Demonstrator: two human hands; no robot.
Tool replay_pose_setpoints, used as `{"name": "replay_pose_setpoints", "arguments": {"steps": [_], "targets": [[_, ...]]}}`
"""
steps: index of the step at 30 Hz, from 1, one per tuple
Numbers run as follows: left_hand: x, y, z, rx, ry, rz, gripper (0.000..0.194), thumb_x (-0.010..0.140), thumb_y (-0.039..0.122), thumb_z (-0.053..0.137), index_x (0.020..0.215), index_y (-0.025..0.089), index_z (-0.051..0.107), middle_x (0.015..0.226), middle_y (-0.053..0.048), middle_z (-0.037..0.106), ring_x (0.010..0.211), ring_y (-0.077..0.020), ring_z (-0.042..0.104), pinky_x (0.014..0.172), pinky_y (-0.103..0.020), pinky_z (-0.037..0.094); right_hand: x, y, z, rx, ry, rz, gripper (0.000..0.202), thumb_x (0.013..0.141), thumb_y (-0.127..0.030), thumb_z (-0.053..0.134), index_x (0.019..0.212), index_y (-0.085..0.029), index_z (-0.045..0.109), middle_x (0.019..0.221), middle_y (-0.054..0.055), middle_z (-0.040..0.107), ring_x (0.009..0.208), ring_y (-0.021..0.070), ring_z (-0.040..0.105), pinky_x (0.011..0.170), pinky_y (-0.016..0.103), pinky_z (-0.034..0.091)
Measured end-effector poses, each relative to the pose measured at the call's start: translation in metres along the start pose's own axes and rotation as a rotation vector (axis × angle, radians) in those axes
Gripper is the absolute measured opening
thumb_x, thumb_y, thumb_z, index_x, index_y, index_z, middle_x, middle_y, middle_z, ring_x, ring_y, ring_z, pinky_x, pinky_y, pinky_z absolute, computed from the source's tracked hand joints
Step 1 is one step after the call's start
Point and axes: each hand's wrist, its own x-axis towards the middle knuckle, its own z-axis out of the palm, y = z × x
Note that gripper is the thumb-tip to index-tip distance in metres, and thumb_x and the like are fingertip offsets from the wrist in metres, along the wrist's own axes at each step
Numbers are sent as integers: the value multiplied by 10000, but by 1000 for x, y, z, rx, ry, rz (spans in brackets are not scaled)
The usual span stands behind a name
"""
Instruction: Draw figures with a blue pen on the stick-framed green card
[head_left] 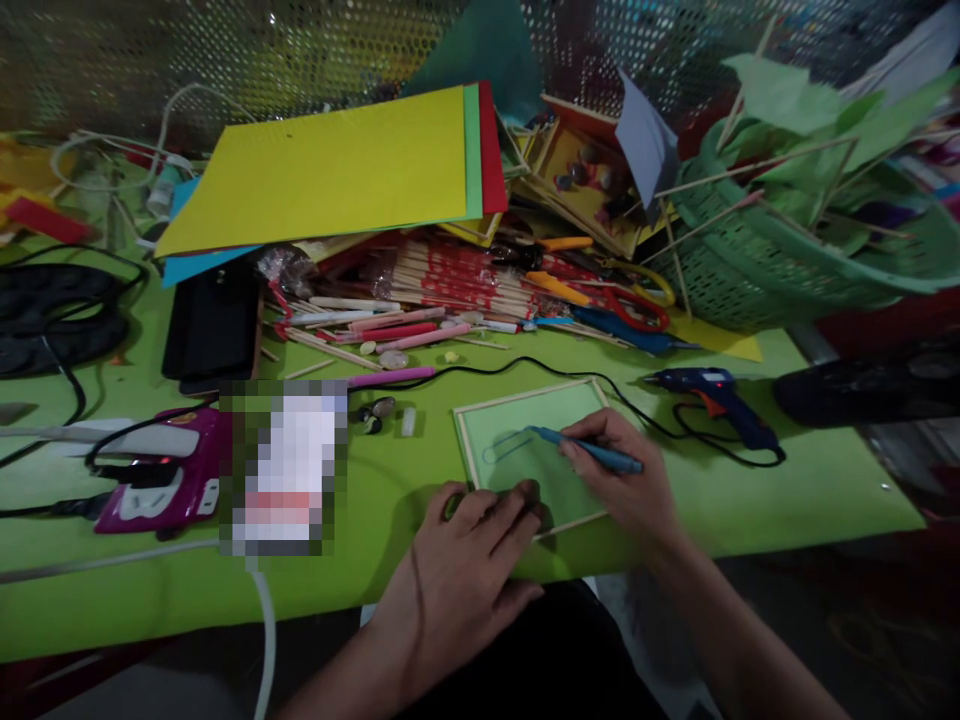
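Observation:
A green sheet edged with thin wooden strips (559,410) lies near the table's front edge. On it is a long, thin loop drawn in blue. My right hand (626,475) grips a blue pen (600,455), whose tip touches the sheet at the right end of the loop. Resting on the lower left corner of the framed sheet, my left hand (469,560) has its fingers bent and slightly spread, with nothing visible in it.
A blue glue gun (712,395) lies right of the sheet, its black cable running behind it. A phone (289,460) and purple power strip (165,480) are left. Behind are sticks, scissors, a yellow sheet (337,165) and a green basket (765,250).

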Motion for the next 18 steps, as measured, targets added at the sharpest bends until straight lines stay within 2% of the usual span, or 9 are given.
{"name": "replay_pose_setpoints", "arguments": {"steps": [6,18], "targets": [[0,0,-1,13,28,-5,507,1021,553,521,1449,281,537,1567,52,531,1183,-211,547,1054,-430,359,-1,2,0,-26,53,-15,64,851,-266,694,824,-223,656,664,-22,646,550,130,563,508,240,431],[1,1,-1,11,44,-6,498,1008,552,549,1426,280,564,1527,36,574,1168,-212,559,1042,-426,375,-2,-1,-1,-19,67,-4,90,810,-273,699,770,-218,638,625,-25,616,530,139,542,490,252,418]]}}
